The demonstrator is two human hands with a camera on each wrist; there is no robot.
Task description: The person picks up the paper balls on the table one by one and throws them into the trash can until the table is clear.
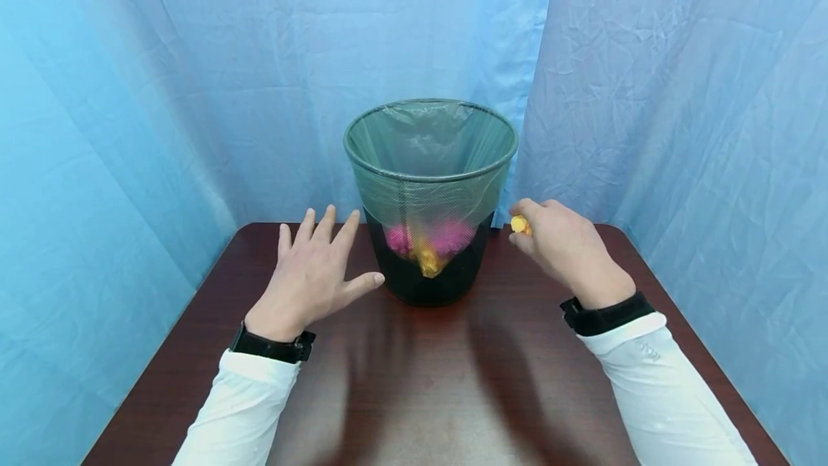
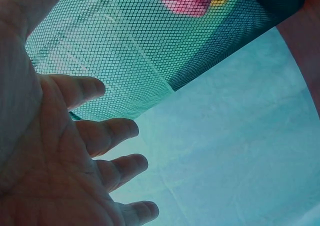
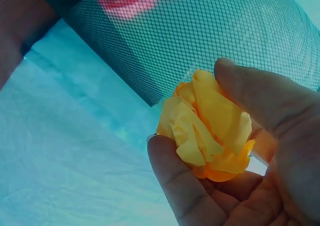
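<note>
A black mesh wastebasket (image 1: 430,178) with a thin greenish liner stands upright toward the back of the table. Through its mesh show pink crumpled balls (image 1: 453,236) and a yellow one (image 1: 428,261) low inside. My right hand (image 1: 563,247) is to the right of the basket, pinching a crumpled ball of yellow paper (image 3: 207,128) between thumb and fingers. Left of the basket, my left hand (image 1: 313,272) is spread with straight fingers and holds nothing; its palm (image 2: 55,161) faces the mesh in the left wrist view.
The dark brown table (image 1: 427,394) has its far edge just behind the basket. Pale blue cloth (image 1: 291,56) hangs behind and along both sides. Each wrist wears a black strap (image 1: 604,315) over a white sleeve.
</note>
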